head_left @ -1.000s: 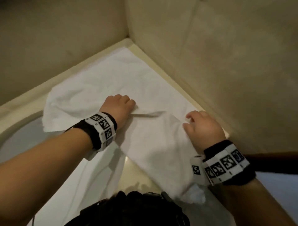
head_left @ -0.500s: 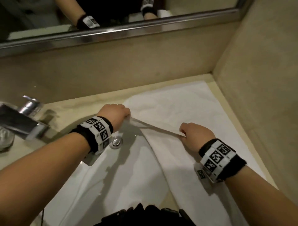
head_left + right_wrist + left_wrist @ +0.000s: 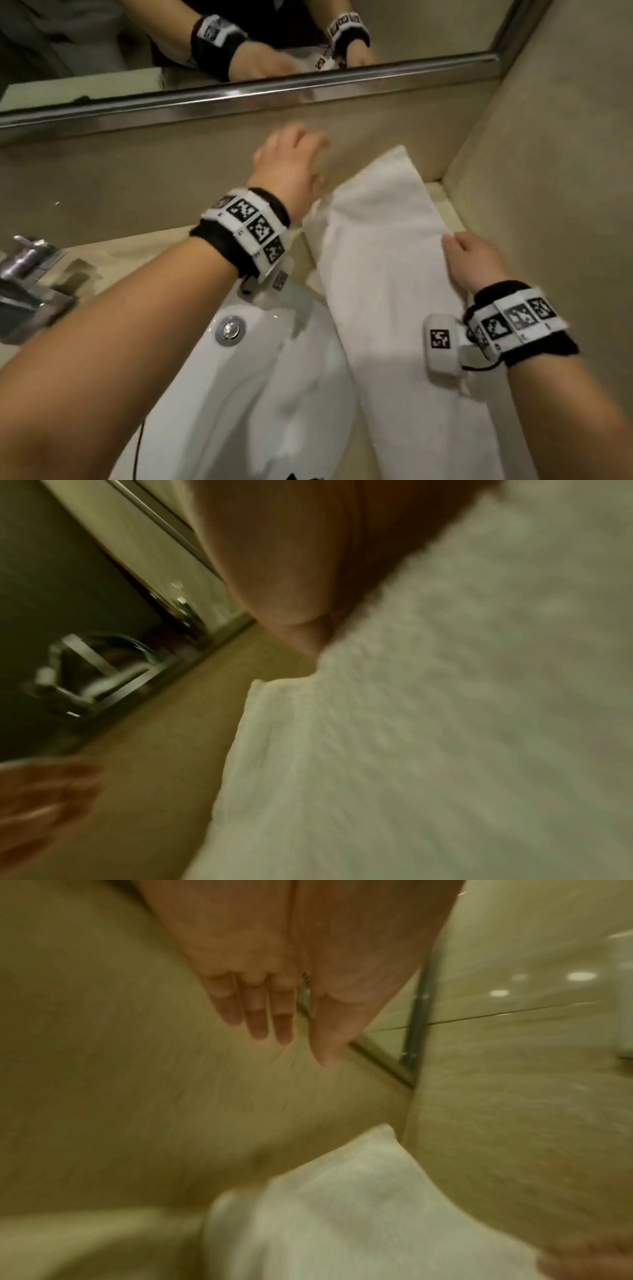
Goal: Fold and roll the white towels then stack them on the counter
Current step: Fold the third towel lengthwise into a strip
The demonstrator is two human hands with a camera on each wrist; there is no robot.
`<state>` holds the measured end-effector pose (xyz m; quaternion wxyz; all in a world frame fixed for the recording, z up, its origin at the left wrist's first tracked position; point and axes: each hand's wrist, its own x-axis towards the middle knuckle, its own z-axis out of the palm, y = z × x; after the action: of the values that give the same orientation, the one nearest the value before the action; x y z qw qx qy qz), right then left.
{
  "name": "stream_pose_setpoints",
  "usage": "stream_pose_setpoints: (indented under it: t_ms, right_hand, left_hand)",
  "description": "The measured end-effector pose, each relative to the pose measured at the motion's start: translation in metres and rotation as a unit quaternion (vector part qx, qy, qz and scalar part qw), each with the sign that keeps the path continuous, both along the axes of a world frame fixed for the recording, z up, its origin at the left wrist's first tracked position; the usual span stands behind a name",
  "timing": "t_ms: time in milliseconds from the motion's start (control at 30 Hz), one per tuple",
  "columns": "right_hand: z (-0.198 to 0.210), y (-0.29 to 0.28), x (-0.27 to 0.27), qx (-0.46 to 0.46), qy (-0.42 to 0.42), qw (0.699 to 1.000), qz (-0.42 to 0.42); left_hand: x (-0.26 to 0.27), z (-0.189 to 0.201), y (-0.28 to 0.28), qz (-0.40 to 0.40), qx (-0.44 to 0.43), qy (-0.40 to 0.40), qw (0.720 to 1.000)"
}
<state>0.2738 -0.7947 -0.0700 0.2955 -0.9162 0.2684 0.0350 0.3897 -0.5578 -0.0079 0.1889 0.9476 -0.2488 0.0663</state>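
Left hand hangs blurred in mid-air above the far end of the white towel, fingers straight and holding nothing. Right hand grips the towel's right edge, its fingertips hidden under the cloth — both wrist views are smeared. Folded into a long strip, the towel lies on the beige counter in the corner beside the white sink, below a steel-framed mirror. Half a second ago both hands pinched the raised edge — now the left has let go.
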Motion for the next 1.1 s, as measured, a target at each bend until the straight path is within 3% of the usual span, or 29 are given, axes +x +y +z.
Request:
stream_pose_setpoints:
  t_ms: [100, 167, 267, 533, 733, 900, 1100]
  right_hand:
    - [-0.022, -0.029, -0.007, -0.023, 0.14, 0.99, 0.011]
    - [-0.028, -0.041, -0.005, -0.03, 0.15, 0.988, 0.018]
    - [-0.025, -0.05, 0.01, -0.025, 0.143, 0.989, 0.017]
    - [-0.032, -0.056, 0.062, -0.099, 0.198, 0.973, 0.067]
    - [-0.04, -0.059, 0.103, -0.109, 0.172, 0.977, 0.067]
    - [-0.046, -0.062, 0.116, -0.18, 0.2, 0.959, 0.092]
    - [-0.043, -0.062, 0.111, -0.135, 0.172, 0.973, 0.073]
  left_hand:
    - [-0.003, -0.046, 0.0, 0.102, 0.032, 0.241, 0.965]
    - [-0.01, -0.074, -0.004, 0.131, 0.023, 0.326, 0.936]
    - [-0.011, -0.095, -0.014, 0.136, 0.033, 0.32, 0.937]
    - [0.021, -0.101, -0.037, 0.217, -0.106, 0.337, 0.91]
    - [0.033, -0.104, -0.039, 0.168, -0.026, 0.291, 0.941]
    - [0.04, -0.103, -0.042, 0.148, 0.033, 0.269, 0.951]
    - [0.04, -0.099, -0.04, 0.173, -0.02, 0.266, 0.948]
